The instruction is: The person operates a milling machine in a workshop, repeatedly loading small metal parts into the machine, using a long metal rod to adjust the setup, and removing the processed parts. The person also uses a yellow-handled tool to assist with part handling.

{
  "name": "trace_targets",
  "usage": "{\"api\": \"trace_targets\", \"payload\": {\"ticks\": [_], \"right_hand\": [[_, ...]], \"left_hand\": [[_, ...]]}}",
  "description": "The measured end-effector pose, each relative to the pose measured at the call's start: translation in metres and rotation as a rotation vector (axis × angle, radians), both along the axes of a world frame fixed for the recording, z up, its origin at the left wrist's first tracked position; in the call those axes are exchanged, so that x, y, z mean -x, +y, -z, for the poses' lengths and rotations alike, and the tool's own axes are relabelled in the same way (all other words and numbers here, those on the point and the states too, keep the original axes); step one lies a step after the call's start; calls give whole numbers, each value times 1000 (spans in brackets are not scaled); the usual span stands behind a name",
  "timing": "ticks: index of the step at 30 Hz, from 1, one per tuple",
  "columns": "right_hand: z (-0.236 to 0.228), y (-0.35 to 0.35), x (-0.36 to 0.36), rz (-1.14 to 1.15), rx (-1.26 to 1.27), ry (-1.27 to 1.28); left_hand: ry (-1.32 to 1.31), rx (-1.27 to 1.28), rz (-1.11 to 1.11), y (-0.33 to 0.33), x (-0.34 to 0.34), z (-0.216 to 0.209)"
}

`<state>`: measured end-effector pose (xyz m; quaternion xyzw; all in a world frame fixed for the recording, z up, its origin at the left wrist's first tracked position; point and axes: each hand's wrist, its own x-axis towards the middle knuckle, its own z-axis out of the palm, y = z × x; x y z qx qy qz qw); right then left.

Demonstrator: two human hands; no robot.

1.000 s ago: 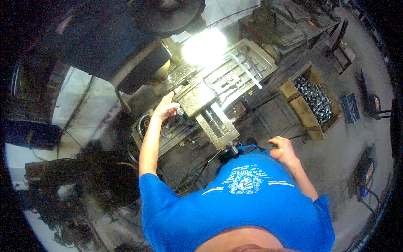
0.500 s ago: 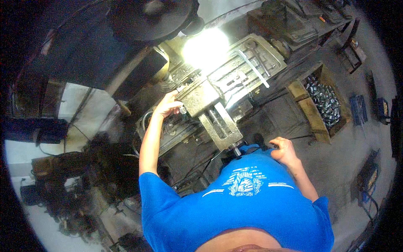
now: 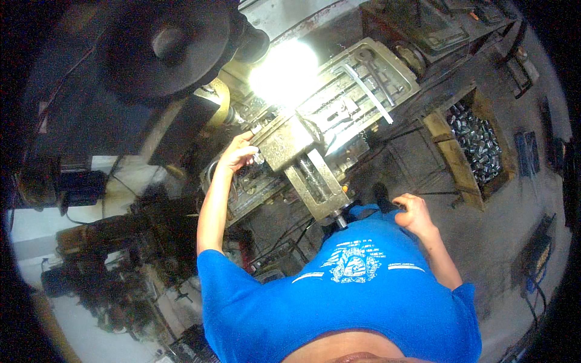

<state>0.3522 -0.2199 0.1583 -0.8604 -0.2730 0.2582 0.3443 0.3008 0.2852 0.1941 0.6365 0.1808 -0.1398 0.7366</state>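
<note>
My left hand point(image 3: 238, 153) reaches to the near left side of the machine's metal slide block point(image 3: 285, 145). Its fingertips touch the block's left end, and a small shiny metal piece point(image 3: 258, 158) shows beneath the curled fingers and thumb. Bright glare from a work lamp point(image 3: 284, 71) washes out part of the machine bed behind. Beside my right hip, my right hand point(image 3: 414, 215) hangs in the air, its fingers loosely bent and apart from the thumb, with nothing visible in it. A slotted metal slide point(image 3: 317, 184) points toward my waist, ending in a short round shaft point(image 3: 341, 221).
A wooden box point(image 3: 469, 181) of many small metal parts point(image 3: 475, 142) stands on the floor at right. On the machine table lie a wrench point(image 3: 376, 75) and a pale flat bar point(image 3: 367, 95). A large dark round wheel point(image 3: 166, 48) overhangs the upper left. Blue bins point(image 3: 526, 154) stand farther right.
The whole view has shifted slightly, bringing the dark wheel further in. My left hand stays at the block's end, and my right hand remains beside my hip.
</note>
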Motion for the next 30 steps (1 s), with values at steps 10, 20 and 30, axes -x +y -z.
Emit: {"api": "trace_targets", "payload": {"ticks": [10,20,30], "right_hand": [[0,4,-5,-35,40,1],[0,8,-2,-35,24,-19],[-12,7,5,-97,9,-122]], "left_hand": [[25,-62,-16,-16,-4,-18],[-86,-175,-99,-5,25,-12],[-305,-161,-646,-22,47,18]]}}
